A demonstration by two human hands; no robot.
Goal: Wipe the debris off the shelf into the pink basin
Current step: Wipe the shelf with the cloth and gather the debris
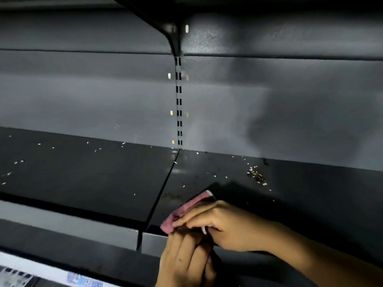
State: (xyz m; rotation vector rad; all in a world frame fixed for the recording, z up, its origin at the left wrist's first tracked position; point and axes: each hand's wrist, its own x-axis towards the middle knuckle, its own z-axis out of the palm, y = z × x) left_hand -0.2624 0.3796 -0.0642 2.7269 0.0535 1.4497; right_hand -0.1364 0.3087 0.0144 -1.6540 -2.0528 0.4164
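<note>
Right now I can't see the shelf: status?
Right hand presses pink cloth at shelf front edge. Left hand cupped below. Debris remains behind. Basin unseen.

I find no legible text. A price strip (31, 275) on the lower shelf edge carries a blue label (85, 281); its print is too blurred to read.

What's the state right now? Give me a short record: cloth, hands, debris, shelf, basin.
cloth: pink cloth, on the shelf near its front edge
right hand: right hand on the cloth
left hand: left hand below the shelf edge, fingers up against the cloth; grip unclear
debris: densest cluster at back right; light specks scattered on the left panel
shelf: dark shelf, two panels with a seam
basin: not in view
</note>
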